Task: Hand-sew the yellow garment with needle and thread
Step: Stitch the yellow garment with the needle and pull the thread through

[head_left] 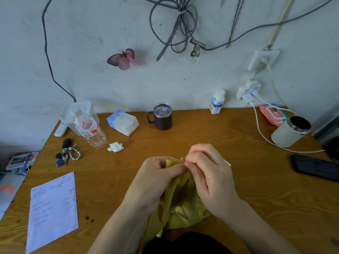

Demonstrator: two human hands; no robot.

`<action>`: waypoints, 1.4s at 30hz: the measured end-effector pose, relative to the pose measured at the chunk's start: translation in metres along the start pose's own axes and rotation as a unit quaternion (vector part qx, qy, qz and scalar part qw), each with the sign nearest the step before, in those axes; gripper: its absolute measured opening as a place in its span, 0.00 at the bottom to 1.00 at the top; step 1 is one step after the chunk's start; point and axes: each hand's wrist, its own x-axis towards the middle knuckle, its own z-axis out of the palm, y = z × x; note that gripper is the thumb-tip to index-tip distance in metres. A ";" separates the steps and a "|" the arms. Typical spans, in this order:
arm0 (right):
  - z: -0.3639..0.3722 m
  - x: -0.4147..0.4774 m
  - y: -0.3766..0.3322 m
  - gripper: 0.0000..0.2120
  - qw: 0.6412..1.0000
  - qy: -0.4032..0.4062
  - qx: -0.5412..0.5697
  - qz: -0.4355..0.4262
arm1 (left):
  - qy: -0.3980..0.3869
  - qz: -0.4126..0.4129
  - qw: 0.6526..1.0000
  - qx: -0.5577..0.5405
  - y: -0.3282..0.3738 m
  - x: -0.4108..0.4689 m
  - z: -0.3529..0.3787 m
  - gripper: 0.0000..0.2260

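Hands (183, 173) pinching yellow garment (180, 204), wooden table (256, 198)

Soft even daylight, faint shadows, edges warped.

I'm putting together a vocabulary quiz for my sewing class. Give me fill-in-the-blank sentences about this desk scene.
1. The left hand and right hand both pinch the ___ garment.
2. The butterfly on the wall is ___.
3. The crumpled tissue lies beside the plastic water ___.
4. The dark mug has its handle on the picture's ___ side.
Missing words: yellow; pink; bottle; left.
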 end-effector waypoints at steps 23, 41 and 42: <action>0.027 0.003 0.004 0.10 0.999 0.028 -0.015 0.020 | 0.053 -0.044 0.997 -0.040 0.000 0.007 0.004 0.10; -0.006 0.027 0.003 0.12 0.673 0.026 0.596 0.437 | 0.086 0.013 0.994 -0.060 -0.003 0.002 -0.004 0.08; -0.009 0.027 0.006 0.12 0.657 0.041 0.606 0.447 | 0.088 0.013 0.994 -0.060 -0.003 0.002 -0.006 0.07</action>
